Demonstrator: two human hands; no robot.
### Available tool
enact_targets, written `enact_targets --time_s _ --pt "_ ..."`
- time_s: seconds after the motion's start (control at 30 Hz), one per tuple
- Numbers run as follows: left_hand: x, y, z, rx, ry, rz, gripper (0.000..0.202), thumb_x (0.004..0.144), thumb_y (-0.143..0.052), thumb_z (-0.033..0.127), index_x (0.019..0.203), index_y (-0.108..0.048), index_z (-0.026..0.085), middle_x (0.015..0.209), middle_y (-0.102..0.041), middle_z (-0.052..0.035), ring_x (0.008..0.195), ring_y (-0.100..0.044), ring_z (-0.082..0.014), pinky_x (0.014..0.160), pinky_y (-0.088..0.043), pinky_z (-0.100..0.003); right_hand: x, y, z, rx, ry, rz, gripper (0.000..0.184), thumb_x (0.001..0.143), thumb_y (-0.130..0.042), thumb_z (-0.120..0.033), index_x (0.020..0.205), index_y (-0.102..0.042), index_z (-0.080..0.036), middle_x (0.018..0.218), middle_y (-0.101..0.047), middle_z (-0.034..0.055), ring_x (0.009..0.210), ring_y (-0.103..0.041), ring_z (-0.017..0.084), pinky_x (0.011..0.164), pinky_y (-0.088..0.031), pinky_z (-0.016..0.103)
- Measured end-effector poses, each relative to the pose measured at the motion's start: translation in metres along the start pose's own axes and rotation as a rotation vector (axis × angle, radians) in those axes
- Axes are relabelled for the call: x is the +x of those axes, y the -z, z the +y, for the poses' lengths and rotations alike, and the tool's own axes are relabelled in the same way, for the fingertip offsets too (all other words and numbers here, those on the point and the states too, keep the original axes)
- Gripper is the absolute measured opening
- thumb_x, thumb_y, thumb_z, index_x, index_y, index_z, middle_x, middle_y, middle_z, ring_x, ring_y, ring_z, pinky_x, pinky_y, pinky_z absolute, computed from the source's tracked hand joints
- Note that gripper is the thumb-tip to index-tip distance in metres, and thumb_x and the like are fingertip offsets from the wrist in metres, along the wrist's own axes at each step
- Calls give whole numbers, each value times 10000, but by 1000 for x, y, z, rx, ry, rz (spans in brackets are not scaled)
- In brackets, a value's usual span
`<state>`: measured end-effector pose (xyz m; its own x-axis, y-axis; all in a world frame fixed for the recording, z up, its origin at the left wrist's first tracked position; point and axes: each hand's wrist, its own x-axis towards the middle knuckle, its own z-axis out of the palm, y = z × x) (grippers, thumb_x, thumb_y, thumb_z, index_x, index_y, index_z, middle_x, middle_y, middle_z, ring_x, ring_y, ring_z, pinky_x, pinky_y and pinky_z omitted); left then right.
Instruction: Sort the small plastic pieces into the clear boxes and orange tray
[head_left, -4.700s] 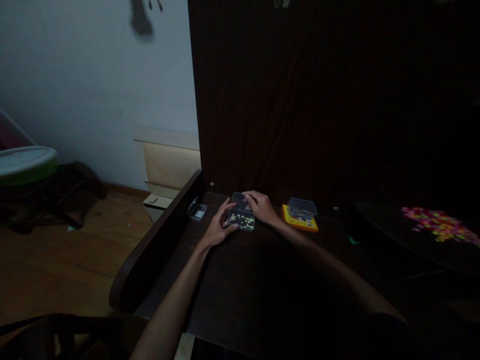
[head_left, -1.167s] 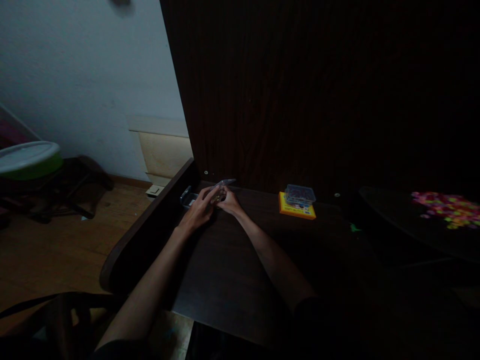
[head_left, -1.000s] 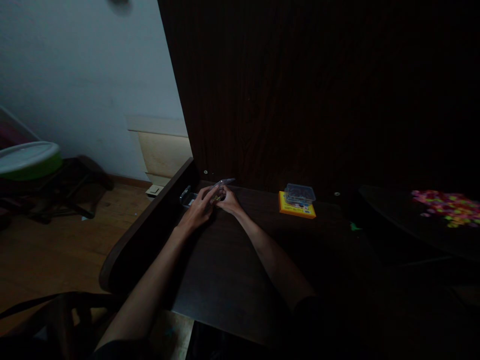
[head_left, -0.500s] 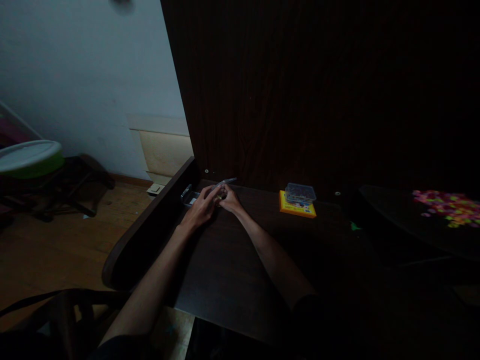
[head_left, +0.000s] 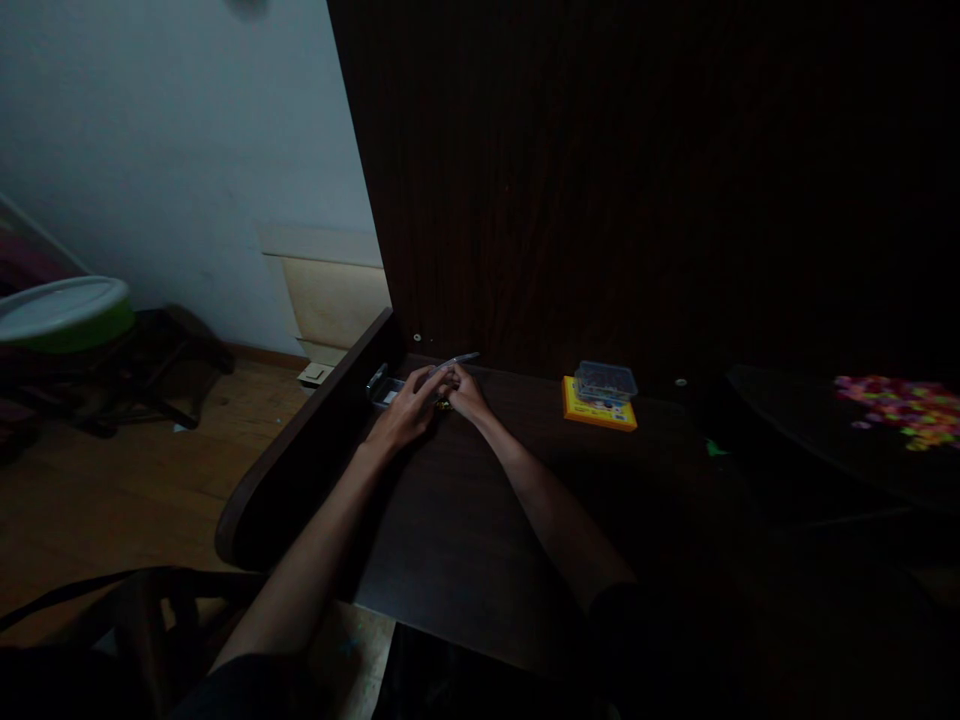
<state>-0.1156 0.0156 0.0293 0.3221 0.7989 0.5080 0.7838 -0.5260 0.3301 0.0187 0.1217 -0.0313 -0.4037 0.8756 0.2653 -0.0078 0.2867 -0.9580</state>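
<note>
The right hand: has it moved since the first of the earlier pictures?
Yes. The right hand has moved to the left: it is now closer to the fixed dark side board and farther from the yellow box.

Short dark sleeves [head_left: 244, 682] (nearly black)

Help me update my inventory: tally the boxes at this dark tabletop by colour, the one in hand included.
Clear: 3 (held box, left-end box, and upper box, counted as one)
Yellow: 1 (lower box, under the upper box)
Total: 4
</note>
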Motion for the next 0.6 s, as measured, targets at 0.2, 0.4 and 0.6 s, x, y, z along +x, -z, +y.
enact_targets --time_s 0.2,0.4,0.6 --pt "2 0 -3 30 -10 -54 761 850 -490 52 1503 -214 331 1440 -351 -101 1307 -465 -259 1042 -473 -402 -1 -2 -1 43 4 53 284 701 -540 -43 905 -552 -241 901 -699 -26 861 -665 151 836 -544 320" --pt "4 1 -6 27 -23 -79 771 853 -496 76 1505 -192 352 1426 -371 -103 1289 -483 -267 1012 -495 -418 -2 -2 -5 65 -3 63 242 720 -550 -86 905 -564 -241 871 -704 -31 851 -669 154 819 -548 328" --pt "5 5 -1 26 -36 -114 734 878 -479 93 1510 -193 331 1433 -367 -120 1309 -466 -273 1032 -478 -422 -4 -1 -10 71 -4 58 203 714 -573 -101 866 -557 -235 871 -708 -22 857 -668 156 828 -540 326"
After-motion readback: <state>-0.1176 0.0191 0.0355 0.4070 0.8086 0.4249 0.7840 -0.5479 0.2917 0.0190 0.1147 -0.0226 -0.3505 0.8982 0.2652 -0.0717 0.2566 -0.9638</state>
